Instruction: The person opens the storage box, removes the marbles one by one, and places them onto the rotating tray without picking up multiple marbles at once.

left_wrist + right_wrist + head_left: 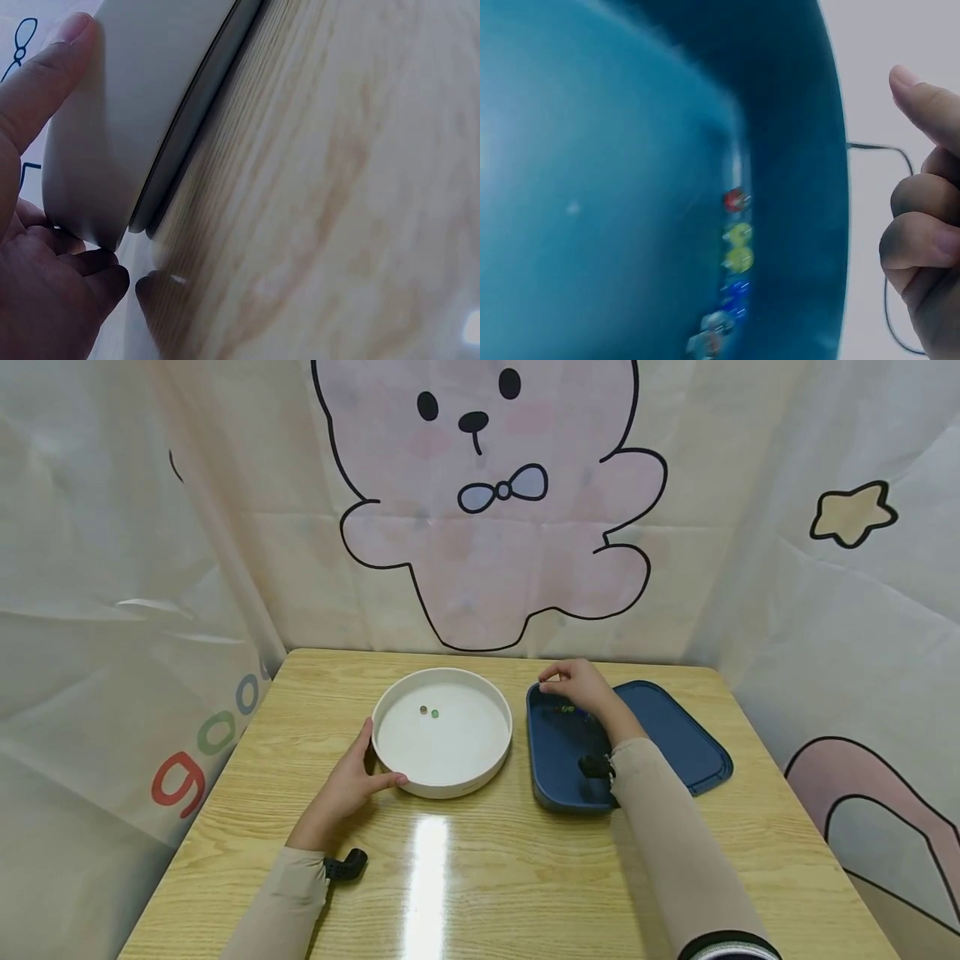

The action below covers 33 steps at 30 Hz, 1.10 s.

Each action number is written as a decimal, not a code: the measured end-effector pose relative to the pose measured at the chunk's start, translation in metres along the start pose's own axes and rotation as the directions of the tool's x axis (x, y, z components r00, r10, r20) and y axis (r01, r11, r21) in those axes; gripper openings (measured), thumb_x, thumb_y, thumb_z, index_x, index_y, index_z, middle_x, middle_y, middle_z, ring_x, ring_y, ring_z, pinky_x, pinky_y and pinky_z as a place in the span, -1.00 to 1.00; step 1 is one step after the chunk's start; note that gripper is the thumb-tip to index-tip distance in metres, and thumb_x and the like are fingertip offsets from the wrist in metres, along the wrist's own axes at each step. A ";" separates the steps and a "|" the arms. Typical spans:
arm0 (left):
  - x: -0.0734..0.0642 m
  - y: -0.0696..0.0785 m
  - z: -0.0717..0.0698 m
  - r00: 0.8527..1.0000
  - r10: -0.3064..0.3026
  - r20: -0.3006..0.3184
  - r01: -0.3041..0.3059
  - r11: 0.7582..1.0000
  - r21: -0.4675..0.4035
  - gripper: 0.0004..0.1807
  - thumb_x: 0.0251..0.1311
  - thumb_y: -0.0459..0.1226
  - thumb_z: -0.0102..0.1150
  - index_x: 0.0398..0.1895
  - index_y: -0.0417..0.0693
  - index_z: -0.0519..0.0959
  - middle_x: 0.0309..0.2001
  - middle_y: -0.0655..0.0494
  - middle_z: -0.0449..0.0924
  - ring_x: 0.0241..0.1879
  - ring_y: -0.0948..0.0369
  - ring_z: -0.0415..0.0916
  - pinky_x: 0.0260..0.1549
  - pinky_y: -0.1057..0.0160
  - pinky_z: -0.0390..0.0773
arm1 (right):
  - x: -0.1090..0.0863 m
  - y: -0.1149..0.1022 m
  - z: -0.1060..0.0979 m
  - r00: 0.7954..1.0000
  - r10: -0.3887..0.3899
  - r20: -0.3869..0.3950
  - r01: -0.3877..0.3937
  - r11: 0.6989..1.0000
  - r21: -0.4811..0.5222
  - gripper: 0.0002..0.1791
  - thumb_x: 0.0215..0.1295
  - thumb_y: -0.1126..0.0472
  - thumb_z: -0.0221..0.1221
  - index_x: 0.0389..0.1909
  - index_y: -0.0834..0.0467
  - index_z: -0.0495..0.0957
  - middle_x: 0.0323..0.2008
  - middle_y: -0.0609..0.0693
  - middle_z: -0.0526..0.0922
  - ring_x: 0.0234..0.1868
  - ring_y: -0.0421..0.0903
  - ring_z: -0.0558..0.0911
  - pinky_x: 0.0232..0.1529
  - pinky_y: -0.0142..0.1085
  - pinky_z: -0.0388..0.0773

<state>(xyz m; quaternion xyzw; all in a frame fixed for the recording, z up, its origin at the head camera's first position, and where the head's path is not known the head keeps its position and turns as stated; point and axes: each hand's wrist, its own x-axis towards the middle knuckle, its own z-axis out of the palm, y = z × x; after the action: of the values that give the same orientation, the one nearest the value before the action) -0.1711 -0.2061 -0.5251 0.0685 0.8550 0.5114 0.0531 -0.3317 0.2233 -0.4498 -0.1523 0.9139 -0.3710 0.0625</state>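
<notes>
My left hand (351,781) grips the near left side of a round white tray (450,768), thumb on the front rim. In the left wrist view its fingers (86,262) curl under the tray's lower edge. Two small marbles (429,712) lie in the tray. My right hand (581,687) hovers at the far left corner of a dark blue box (562,760), thumb and forefinger tips close together. I cannot tell whether it pinches something. In the right wrist view, red, yellow (739,247), blue and clear marbles line one inner wall of the box.
A blue lid (686,739) lies flat on the wooden table (480,877), partly behind the box and right forearm. Printed cloth (495,568) hangs behind and on both sides. Each wrist carries a small black camera (347,865).
</notes>
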 end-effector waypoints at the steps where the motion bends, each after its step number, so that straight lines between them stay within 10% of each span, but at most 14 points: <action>1: 0.000 0.000 -0.001 1.000 -0.001 -0.002 0.001 1.000 0.000 0.49 -0.02 0.12 0.57 0.67 -0.09 -0.37 0.67 -0.06 -0.38 0.64 -0.08 -0.35 0.55 -0.24 -0.13 | 0.002 -0.004 0.000 1.000 -0.012 -0.003 0.012 1.000 0.004 -0.72 0.35 -0.03 0.37 -0.03 0.00 0.75 -0.56 -0.02 0.32 -0.54 -0.04 0.29 -0.48 -0.21 0.27; 18: 0.000 -0.003 -0.003 1.000 -0.012 -0.008 0.012 1.000 -0.010 0.52 -0.07 0.13 0.59 0.67 -0.09 -0.37 0.67 -0.08 -0.32 0.64 -0.05 -0.31 0.57 -0.17 -0.11 | 0.041 -0.114 0.019 0.989 -0.141 0.037 0.138 0.989 0.057 -0.83 0.35 0.04 0.38 -0.09 -0.08 0.76 -0.60 -0.01 0.29 -0.59 -0.06 0.18 -0.47 -0.23 0.26; 33: 0.001 0.003 -0.002 1.000 -0.023 -0.006 0.023 1.000 0.005 0.49 -0.04 0.10 0.59 0.68 -0.06 -0.37 0.67 -0.08 -0.32 0.64 -0.06 -0.30 0.57 -0.16 -0.10 | 0.081 -0.116 0.103 0.974 -0.197 0.107 0.191 0.979 0.069 -0.77 0.32 0.12 0.40 -0.08 0.13 0.76 -0.48 -0.04 0.36 -0.42 -0.12 0.31 -0.42 -0.32 0.26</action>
<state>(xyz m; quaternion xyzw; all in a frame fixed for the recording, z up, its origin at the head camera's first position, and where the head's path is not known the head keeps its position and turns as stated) -0.1725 -0.2063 -0.5210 0.0573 0.8571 0.5088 0.0565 -0.3583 0.0507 -0.4429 -0.2599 0.8784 -0.3925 0.0823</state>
